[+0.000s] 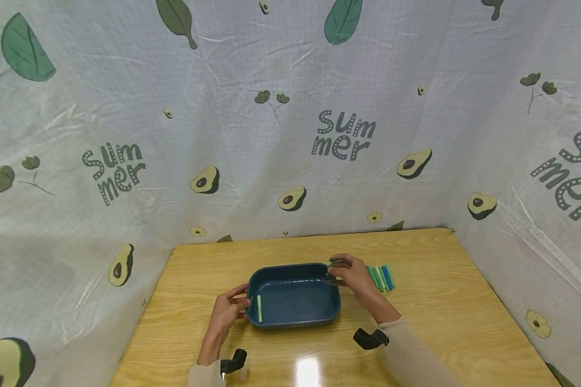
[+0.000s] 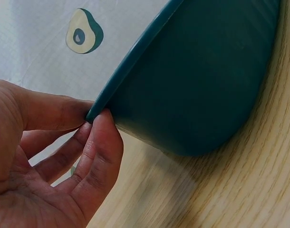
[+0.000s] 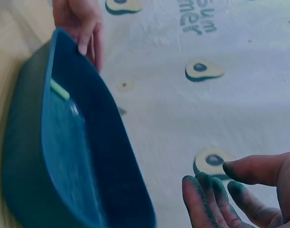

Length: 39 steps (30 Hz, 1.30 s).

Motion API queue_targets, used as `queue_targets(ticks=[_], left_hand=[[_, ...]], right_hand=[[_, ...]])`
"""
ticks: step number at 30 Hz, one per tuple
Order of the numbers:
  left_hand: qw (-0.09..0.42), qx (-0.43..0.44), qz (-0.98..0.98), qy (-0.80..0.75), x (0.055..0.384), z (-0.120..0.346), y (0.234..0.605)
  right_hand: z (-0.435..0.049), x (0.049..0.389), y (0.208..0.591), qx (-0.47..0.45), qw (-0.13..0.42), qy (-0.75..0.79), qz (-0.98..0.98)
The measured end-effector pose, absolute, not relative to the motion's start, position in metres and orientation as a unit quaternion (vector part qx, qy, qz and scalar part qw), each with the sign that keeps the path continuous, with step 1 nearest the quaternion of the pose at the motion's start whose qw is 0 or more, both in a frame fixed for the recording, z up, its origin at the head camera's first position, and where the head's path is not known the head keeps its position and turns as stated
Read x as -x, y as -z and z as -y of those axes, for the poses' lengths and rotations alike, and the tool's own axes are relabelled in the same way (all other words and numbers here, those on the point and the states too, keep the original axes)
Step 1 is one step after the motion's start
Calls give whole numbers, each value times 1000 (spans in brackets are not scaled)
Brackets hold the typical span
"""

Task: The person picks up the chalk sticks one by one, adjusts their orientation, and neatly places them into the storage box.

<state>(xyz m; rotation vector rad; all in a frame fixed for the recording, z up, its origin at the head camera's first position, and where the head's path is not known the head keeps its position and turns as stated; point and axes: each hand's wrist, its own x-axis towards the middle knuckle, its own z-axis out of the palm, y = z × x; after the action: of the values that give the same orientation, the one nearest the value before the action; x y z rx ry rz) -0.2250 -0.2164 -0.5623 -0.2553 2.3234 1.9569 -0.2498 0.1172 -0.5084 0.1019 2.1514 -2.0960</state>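
A dark blue-green plastic tub point(image 1: 295, 324) with rounded corners sits on the table. My left hand point(image 1: 226, 312) pinches its left rim between thumb and fingers, plainly seen in the left wrist view, where the tub wall point(image 2: 192, 80) fills much of the frame. Inside, at the left end, lies one pale yellow-green stick point(image 1: 259, 308) that looks like chalk. By the right back corner of the tub hovers my right hand point(image 1: 351, 274). In the right wrist view its loosely bent fingers point(image 3: 197, 199) hold nothing and carry dark green stains on the tips.
Several green, pale yellow and blue sticks point(image 1: 381, 278) lie side by side on the wooden table point(image 1: 440, 301), right of the tub and close behind my right wrist. A white sheet point(image 1: 252, 150) printed with avocados and leaves hangs behind and along both sides of the table.
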Motion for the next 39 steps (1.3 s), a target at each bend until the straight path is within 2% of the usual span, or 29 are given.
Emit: queue_targets(ticks=[18, 27, 39], left_hand=[[49, 81, -761, -642, 224, 218, 562], [50, 85, -761, -641, 226, 217, 563], [45, 88, -765, -636, 226, 216, 562]], right_hand=[[-195, 240, 516, -59, 15, 632, -772], [-220, 241, 530, -81, -38, 586, -806], [-235, 240, 552, -161, -112, 541, -818]])
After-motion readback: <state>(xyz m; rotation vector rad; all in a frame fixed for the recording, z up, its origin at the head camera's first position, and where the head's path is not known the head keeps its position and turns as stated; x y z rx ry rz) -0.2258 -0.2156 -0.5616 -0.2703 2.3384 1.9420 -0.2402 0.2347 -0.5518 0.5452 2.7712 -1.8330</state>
